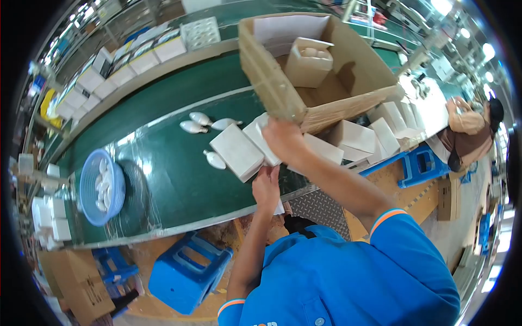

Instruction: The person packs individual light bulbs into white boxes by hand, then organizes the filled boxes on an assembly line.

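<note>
My right hand grips the near corner of a large open cardboard box, which is tipped on its side on the green conveyor belt. One small white carton holding bulbs lies inside it. My left hand is closed on the near edge of a white box, beside another white box. Several loose white bulbs lie on the belt just left of these boxes.
A blue basket of bulbs sits on the belt at far left. More white boxes are piled to the right. Blue stools stand on the floor. Another person sits at far right. Rows of white cartons line the far side.
</note>
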The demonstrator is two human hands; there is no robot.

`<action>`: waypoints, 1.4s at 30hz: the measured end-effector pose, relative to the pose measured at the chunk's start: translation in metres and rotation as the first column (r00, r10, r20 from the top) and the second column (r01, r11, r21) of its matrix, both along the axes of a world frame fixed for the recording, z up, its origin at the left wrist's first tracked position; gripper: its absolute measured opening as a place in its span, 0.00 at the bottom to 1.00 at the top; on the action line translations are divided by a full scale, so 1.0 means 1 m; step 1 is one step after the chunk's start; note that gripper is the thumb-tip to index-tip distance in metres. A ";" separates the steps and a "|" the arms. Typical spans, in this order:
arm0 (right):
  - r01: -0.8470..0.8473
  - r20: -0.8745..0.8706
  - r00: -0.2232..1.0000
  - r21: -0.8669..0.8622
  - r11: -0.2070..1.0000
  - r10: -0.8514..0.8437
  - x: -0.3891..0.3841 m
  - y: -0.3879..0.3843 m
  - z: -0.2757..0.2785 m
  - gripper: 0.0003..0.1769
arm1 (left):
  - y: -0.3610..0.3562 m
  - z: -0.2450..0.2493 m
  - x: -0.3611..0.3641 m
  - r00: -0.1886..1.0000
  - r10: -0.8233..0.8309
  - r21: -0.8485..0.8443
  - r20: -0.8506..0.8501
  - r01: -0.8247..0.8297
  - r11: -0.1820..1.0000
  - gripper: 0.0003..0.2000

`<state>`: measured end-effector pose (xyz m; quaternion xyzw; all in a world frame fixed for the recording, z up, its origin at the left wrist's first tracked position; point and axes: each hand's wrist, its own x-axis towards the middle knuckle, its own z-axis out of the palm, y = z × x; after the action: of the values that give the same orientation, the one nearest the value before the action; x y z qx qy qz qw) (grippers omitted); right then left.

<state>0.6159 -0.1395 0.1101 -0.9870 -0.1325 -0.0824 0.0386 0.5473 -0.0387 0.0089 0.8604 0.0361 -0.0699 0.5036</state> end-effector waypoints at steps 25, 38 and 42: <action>0.510 -0.035 0.782 0.610 0.607 -0.622 -0.286 -0.146 -0.007 0.12 | -0.074 -0.027 -0.102 0.697 -0.693 -0.341 -0.185 0.616 0.710 0.14; 0.129 -0.473 0.805 0.728 -0.673 -0.358 -0.372 -0.403 -0.001 0.10 | -0.363 -0.003 -0.170 0.500 -0.814 -0.494 -0.295 0.649 0.578 0.12; 0.142 -0.432 0.859 0.717 -0.682 -0.275 -0.368 -0.459 -0.011 0.12 | -0.420 0.022 -0.180 0.557 -0.809 -0.477 -0.190 0.667 0.571 0.10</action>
<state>0.2480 -0.5989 0.0994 -0.3895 0.2777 -0.1965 0.8559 0.3672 -0.4585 0.0306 0.6551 -0.2490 -0.4524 0.5516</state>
